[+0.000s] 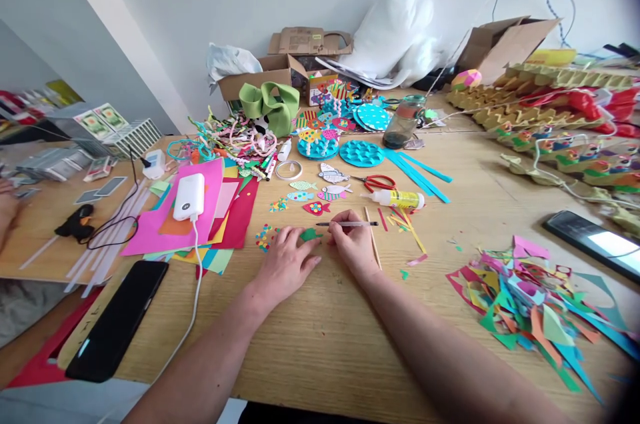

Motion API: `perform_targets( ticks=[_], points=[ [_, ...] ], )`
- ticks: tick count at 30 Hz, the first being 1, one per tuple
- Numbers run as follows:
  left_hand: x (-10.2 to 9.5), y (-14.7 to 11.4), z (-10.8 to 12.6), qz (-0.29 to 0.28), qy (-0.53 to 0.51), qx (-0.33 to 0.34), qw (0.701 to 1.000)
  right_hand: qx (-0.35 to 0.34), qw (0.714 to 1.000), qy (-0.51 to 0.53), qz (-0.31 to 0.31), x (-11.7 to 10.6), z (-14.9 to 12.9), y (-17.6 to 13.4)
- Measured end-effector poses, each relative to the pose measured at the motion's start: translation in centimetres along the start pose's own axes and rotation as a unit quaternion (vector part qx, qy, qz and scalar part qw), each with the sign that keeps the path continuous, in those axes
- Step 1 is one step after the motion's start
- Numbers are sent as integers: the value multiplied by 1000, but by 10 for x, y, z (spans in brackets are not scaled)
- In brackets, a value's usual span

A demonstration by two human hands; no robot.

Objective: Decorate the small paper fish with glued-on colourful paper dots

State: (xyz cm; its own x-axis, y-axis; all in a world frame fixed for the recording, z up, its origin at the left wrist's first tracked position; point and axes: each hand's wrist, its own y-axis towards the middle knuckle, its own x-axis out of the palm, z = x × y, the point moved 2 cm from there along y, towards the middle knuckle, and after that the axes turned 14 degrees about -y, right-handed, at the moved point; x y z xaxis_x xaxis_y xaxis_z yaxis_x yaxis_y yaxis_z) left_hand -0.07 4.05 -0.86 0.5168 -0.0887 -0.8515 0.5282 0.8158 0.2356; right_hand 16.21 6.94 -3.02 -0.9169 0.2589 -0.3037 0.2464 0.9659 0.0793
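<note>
"What's in your grip?"

"A pen (369, 224), pinched in my right hand (351, 245) and lying almost level. Its tip points left, close to the green paper (310, 235); whether they touch, I can't tell."

"Where's that paper?"

"On the table (320, 351), between my two hands, right by the fingers of my left hand (284, 265). That one lies palm down, fingers loosely spread."

"And around you?"

"Coloured dots (263, 238) just beside my left fingers, a red fish (317, 209) beyond the paper, a stick (375, 249) along my right hand, and a glue bottle (399, 199) past it."
</note>
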Motion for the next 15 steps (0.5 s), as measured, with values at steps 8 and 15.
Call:
perform_targets(
  ticks=[8,15],
  points=[
    [-2,1,-1,2,-32,11,999,27,999,-18,-25,-2,0,2],
    [-2,1,-2,-3,-40,12,999,-16,997,-78,-24,-1,1,1]
  ],
)
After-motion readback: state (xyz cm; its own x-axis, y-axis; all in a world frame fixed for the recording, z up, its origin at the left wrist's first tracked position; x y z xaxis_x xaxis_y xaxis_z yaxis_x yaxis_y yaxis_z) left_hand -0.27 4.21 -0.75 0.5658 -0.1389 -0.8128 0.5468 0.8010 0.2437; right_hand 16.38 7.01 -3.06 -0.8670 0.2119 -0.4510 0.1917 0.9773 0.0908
